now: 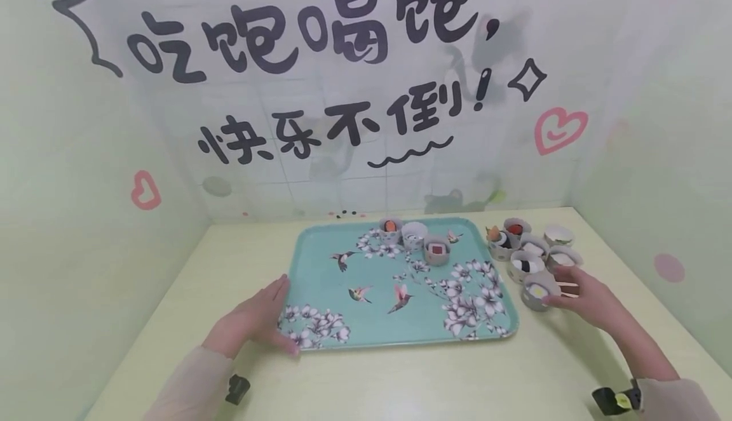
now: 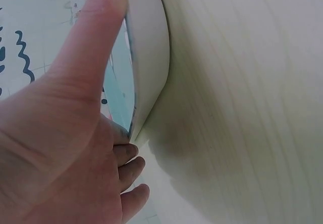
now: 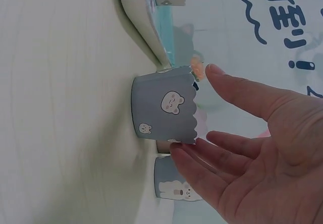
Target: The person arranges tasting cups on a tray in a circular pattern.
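Note:
A turquoise tray (image 1: 372,300) with birds and flowers lies on the table. My left hand (image 1: 254,316) rests against its front left corner, thumb along the front edge, fingers by the left side. Near the tray's right side, my right hand (image 1: 583,297) is spread around a paper cup (image 1: 536,297) holding a white and yellow piece. In the right wrist view, the thumb stands apart from this grey bear-print cup (image 3: 165,105), and the fingertips are at its scalloped rim; whether they touch cannot be told.
Several more paper cups (image 1: 525,270) with toy sushi-like pieces cluster right of the tray. On the tray's far part stand three cups, one with a red square piece (image 1: 437,254). Behind the table (image 1: 394,383) is a white wall with lettering.

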Demonstrator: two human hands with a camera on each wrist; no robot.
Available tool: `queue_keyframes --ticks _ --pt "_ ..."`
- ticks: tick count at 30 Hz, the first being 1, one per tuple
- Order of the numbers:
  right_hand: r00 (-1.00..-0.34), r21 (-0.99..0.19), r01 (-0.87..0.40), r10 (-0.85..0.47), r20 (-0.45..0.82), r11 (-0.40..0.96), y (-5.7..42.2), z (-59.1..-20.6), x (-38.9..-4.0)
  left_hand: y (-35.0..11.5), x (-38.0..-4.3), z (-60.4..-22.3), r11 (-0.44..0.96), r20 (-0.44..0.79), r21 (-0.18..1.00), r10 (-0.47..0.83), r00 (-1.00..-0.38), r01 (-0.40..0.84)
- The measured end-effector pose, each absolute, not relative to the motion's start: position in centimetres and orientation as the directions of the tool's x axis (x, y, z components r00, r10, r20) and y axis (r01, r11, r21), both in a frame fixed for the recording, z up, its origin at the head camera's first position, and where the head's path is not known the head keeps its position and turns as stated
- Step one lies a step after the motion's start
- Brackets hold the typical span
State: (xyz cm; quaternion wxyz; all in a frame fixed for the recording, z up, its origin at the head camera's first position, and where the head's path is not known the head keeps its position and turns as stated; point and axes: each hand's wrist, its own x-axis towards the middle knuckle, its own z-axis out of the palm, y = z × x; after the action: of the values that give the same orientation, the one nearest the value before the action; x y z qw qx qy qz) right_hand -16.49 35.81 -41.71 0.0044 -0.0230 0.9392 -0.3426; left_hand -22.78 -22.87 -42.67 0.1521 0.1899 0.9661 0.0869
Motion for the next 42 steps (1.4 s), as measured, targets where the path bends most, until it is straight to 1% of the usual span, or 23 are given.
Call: queue_keyframes --ticks 6,9,14,27,42 --pt "-0.997 -0.675 -0.04 -0.078 -0.026 0.737 35.9 -42.6 -16.7 -23.0 -22.4 -42.7 0.92 -0.275 0.231 0.375 -0.885 0.318" --pt "-0.996 -0.678 -0.045 -0.082 -0.023 0.734 36.0 -42.7 -16.8 -22.9 -22.4 -42.7 0.917 -0.264 0.222 0.383 -0.885 0.33" --pt "-0.997 -0.669 -0.052 -0.082 -0.014 0.742 36.2 -42.5 -17.1 -22.6 -22.6 -42.3 0.911 -0.244 0.225 0.396 -0.885 0.346" --pt "-0.997 -0.669 -0.057 -0.074 0.002 0.741 36.2 -42.4 -17.2 -22.6 -22.7 -42.4 0.918 -0.269 0.223 0.382 -0.884 0.329" --pt "-0.996 -0.659 -0.074 -0.092 0.006 0.749 35.8 -41.3 -17.2 -22.8 -22.9 -42.6 0.911 -0.258 0.236 0.393 -0.882 0.337"
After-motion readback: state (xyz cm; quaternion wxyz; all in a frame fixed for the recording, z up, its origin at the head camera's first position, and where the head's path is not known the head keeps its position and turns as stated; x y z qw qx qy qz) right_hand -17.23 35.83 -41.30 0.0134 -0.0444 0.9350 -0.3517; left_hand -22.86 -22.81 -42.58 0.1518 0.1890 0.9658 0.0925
